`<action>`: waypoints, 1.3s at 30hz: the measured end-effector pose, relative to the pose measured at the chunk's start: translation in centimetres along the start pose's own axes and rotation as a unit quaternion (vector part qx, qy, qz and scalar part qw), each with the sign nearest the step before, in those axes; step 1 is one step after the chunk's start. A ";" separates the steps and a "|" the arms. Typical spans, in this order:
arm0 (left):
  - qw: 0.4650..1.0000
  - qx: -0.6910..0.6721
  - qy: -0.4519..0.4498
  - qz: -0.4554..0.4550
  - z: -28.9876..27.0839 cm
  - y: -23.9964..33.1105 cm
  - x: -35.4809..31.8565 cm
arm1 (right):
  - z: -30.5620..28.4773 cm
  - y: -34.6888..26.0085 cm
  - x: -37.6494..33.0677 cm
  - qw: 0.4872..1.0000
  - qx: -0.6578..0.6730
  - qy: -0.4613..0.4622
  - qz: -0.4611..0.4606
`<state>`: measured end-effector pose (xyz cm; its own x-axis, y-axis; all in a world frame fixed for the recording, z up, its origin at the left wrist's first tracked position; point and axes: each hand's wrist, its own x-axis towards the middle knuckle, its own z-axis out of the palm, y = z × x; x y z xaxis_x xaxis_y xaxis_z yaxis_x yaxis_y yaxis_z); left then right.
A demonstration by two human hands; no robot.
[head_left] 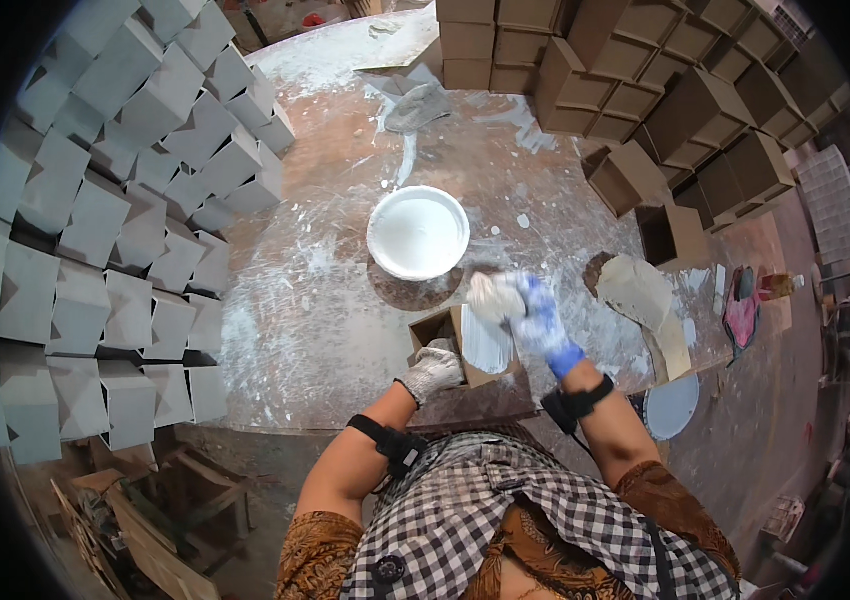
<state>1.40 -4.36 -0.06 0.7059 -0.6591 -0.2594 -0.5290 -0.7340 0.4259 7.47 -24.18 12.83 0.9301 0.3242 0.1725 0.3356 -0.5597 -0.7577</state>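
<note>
1. We note the left hand, in a greyish-white glove, at the open end of the brown box; its fingers are bent and clamped on the edge of the opening, though the tips are partly hidden.
2. We see the right hand, in a blue-and-white glove, with its fingers closed around a pale pad. The pad is blurred, so we cannot tell its material.
3. The box sits on the worktable, directly right of the left fingers and just below and left of the right ones. A streaky white coat covers most of its upper face; bare brown shows along the near edge.
4. The round bowl, holding white liquid, stands beyond the left fingers and to the upper left of the right fingers, apart from both.
5. Well left of the left fingers we record stacked white boxes.
6. Well beyond and right of the right fingers stand stacked brown boxes.
7. To the right of the right fingers lies a pale, crumpled sheet; far beyond both hands' fingers, a greyish cloth.
</note>
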 end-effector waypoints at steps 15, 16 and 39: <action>0.965 -0.232 0.119 0.002 10.0 -4.1 1.7 | 0.4 1.5 -0.1 0.998 -0.048 -0.020 -0.032; 0.968 -0.225 0.112 0.005 9.8 -4.2 1.7 | 0.4 0.3 -1.7 0.995 0.072 -0.043 -0.050; 0.991 0.032 -0.133 -0.007 -4.1 2.4 1.8 | 0.4 -2.6 -0.2 0.975 0.218 -0.035 -0.021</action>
<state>3.35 -6.59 4.06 0.5684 -0.6621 -0.4884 -0.5544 -0.7468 0.3672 6.35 -22.42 14.53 0.8995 0.3992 0.1774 0.2638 -0.1727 -0.9490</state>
